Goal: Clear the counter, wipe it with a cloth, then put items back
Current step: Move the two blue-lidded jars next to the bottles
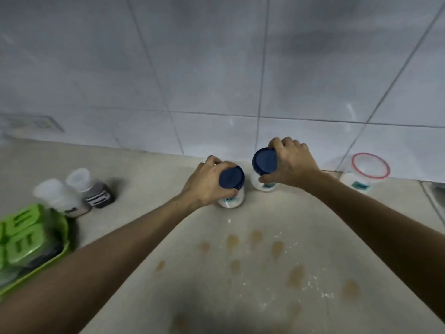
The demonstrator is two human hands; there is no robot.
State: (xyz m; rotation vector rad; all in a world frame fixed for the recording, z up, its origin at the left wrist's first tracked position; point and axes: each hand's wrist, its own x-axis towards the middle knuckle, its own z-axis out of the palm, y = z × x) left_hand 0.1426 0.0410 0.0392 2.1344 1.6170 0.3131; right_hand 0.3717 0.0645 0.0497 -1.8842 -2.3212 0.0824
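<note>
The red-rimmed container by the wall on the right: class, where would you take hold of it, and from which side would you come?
Grip the red-rimmed container around its clear wall just below the rim, coming from the front, the counter side. It stands upright close to the tiled wall, so the back is shut off, and its wide top probably won't suit a one-hand grasp from above.

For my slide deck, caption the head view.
Left hand and right hand each grip a blue-lidded jar on the stained counter.

Dim, soft and slightly blurred throughout; wide-angle bending at the edges, faint glints on the wall [216, 68], a dark shadow on the near surface [192, 317].
</note>
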